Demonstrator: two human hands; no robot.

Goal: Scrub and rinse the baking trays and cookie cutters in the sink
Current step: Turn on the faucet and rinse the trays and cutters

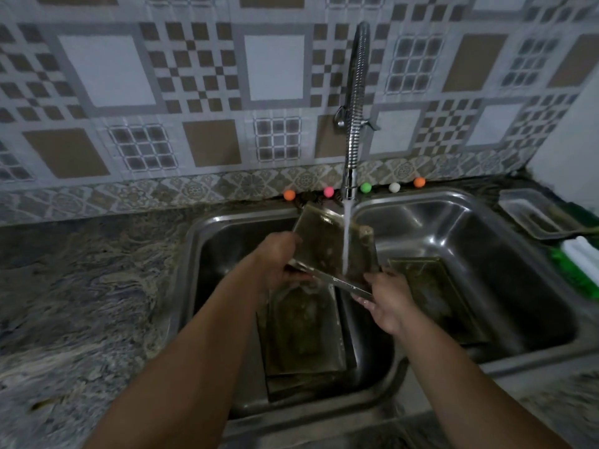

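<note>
Left hand [275, 260]: fingers curled round the left edge of a baking tray [327, 244], gripping it. Right hand [387, 299]: grasps the same tray at its near right corner, thumb on top. Tray held tilted over the divide of a double sink [486, 202], under running water [346, 238] from the tap [356, 108]. More trays lie in the left basin [304, 332] and right basin [434, 286].

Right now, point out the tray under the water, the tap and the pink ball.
tray [324, 241], head view, on its wet inner face.
tap [356, 102], head view, on the coiled neck.
pink ball [328, 191], head view, on its middle.
</note>
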